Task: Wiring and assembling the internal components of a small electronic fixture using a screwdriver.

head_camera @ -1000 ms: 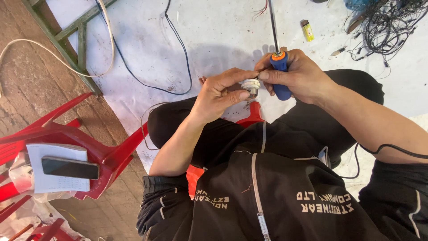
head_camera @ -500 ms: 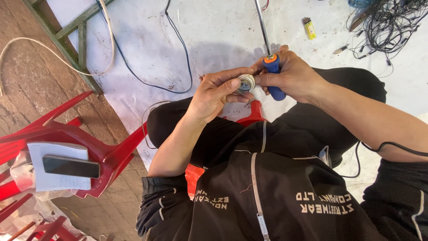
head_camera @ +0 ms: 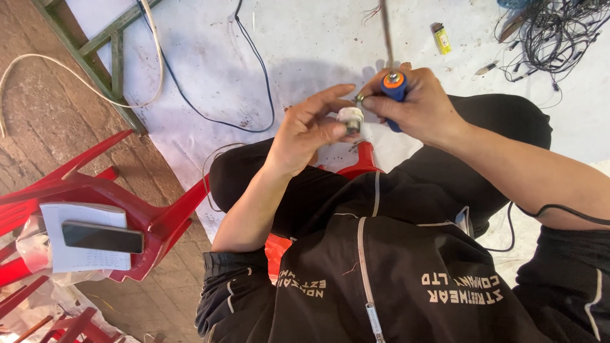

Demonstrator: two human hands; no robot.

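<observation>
Your right hand (head_camera: 419, 105) has turned since half a second ago: the screwdriver (head_camera: 394, 89) now shows its round orange butt end to the camera, where earlier its blue-and-orange handle lay more on its side. Your fist is closed around that handle, and the thin metal shaft runs away from you over the white sheet (head_camera: 305, 44). Your left hand (head_camera: 311, 130) has kept its place, thumb and fingertips pinched on a small white fitting (head_camera: 350, 117) with a metal end, held in the air above your knees and touching the right hand's fingers. The left forefinger is stretched out straight now. Black trousers and a black jacket fill the lower frame. To your left stands a glossy red plastic chair (head_camera: 95, 190), carrying a flat black phone (head_camera: 101, 237) on a sheet of white paper (head_camera: 63, 254). A thin black cable (head_camera: 254, 76) snakes across the stained sheet; a small yellow lighter (head_camera: 441, 38) lies beyond your hands, near a tangle of dark wires (head_camera: 553, 32).
</observation>
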